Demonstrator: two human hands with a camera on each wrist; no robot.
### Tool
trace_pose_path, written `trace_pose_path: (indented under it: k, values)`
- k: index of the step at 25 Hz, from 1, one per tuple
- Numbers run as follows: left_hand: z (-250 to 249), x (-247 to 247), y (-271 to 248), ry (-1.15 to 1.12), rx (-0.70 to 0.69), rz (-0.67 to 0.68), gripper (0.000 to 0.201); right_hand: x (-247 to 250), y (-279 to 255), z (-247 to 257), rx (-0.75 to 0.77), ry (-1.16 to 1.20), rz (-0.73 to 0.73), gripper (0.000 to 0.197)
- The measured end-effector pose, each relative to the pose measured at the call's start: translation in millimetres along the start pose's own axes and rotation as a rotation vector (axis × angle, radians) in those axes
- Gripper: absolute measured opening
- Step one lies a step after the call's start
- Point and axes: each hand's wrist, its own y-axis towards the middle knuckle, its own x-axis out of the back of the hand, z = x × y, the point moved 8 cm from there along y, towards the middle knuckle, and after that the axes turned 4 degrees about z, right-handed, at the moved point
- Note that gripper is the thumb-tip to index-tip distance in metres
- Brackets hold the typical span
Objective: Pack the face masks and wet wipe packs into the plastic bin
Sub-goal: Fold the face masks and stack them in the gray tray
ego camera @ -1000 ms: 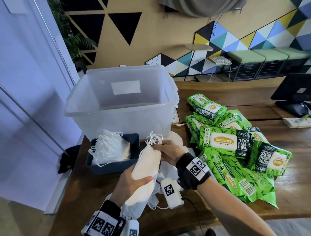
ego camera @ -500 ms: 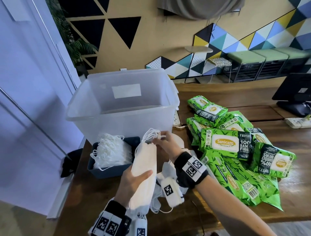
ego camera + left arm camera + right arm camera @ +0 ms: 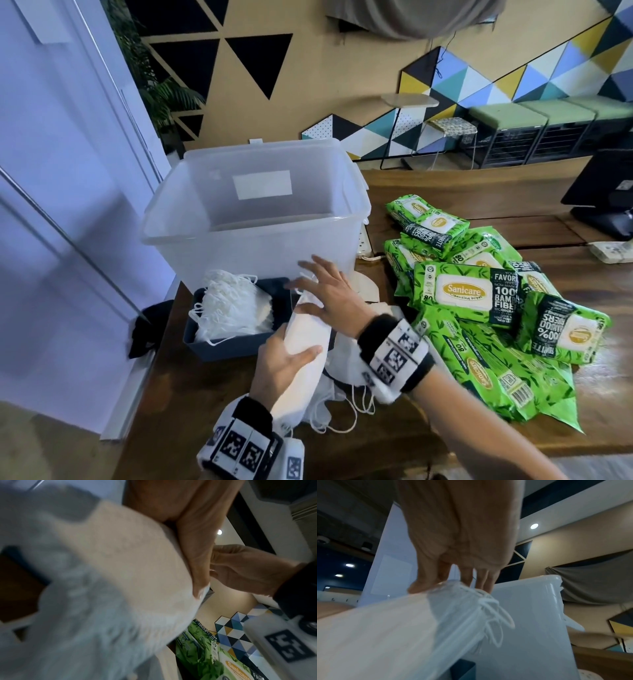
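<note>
Two hands work on one stack of face masks (image 3: pixel 308 346) in the head view. The left hand (image 3: pixel 277 366) wraps its fingers and thumb round the middle of the stack and holds it up, tilted, over the near edge of the table (image 3: pixel 191 387). The right hand (image 3: pixel 329 298) lies flat on the top end with straight, spread fingers; it pats and does not grip. The plastic bin (image 3: pixel 253 219) stands just behind, at the left edge of the table, and looks to have nothing in it. More masks sit in a small dark tray (image 3: pixel 236 346) in front of the bin. The wet wipe packs (image 3: pixel 466 294) lie in a pile near the right side.

From the left wrist, the thumb (image 3: pixel 193 561) presses into the soft white stack. This view is blurry.

From the right wrist, the fingers (image 3: pixel 426 582) touch the end of the stack where the ear loops (image 3: pixel 494 615) stick out, and the bin wall is close behind.

I think the step is tidying the stack before it goes in. Squeeze gently so no mask slips out. Tuck the loose loops so they do not catch on the rim. Then lift it over the rim and lay it flat at the bottom.
</note>
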Motion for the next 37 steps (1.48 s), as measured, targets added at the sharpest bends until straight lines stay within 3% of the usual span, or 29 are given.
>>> trace_pose_path:
  k: [2, 4, 6, 8, 11, 14, 16, 18, 20, 22, 26, 28, 31, 34, 37]
  values:
    - [-2, -3, -3, 0.041, -0.007, 0.087, 0.050, -7, 9, -3, 0.047, -0.005, 0.269, 0.026]
    - [-2, -9, -6, 0.022, -0.010, 0.178, 0.063, 1, 15, -5, 0.042, 0.062, 0.318, 0.015]
    - [2, -13, -8, -0.067, 0.019, 0.248, 0.080, 18, 21, -13, -0.005, 0.179, 0.183, 0.006]
    - [11, -13, -8, -0.173, 0.052, 0.264, 0.088, 34, 25, -39, -0.130, 0.439, -0.037, 0.018]
    - [17, -9, -11, -0.220, 0.066, 0.248, 0.065, 29, 19, -85, -0.419, 0.765, -0.276, 0.030]
    - [21, -8, -13, -0.232, 0.073, 0.262, 0.063, 10, 2, -104, -0.634, 1.095, -0.390, 0.028]
    - [26, -7, -14, -0.243, 0.089, 0.236, 0.044, 11, -5, -108, -0.686, 1.235, -0.468, 0.026]
    - [30, -3, -15, -0.256, 0.109, 0.193, 0.029, 20, -7, -108, -0.628, 1.206, -0.505, 0.024]
    - [29, 1, -16, -0.309, 0.125, 0.154, 0.025, 20, -13, -102, -0.565, 1.084, -0.480, 0.019]
    - [28, 7, -13, -0.430, 0.169, 0.093, 0.025, -4, -27, -91, -0.554, 1.056, -0.366, 0.010]
    - [31, 2, 0, -0.638, 0.242, 0.045, 0.059, -84, -53, -38, -0.634, 1.210, 0.110, 0.045]
    - [26, -7, 3, -0.701, 0.256, 0.027, 0.060, -98, -51, -21, -0.618, 1.222, 0.106, 0.054]
    - [17, -11, 3, -0.778, 0.254, 0.023, 0.053, -96, -39, -13, -0.589, 1.204, 0.010, 0.052]
    - [17, -4, 3, -0.795, 0.225, -0.005, 0.036, -99, -34, -10, -0.536, 1.381, 0.073, 0.046]
    - [14, -3, 0, -0.793, 0.235, 0.002, 0.038, -91, -35, -8, -0.431, 1.431, 0.179, 0.048]
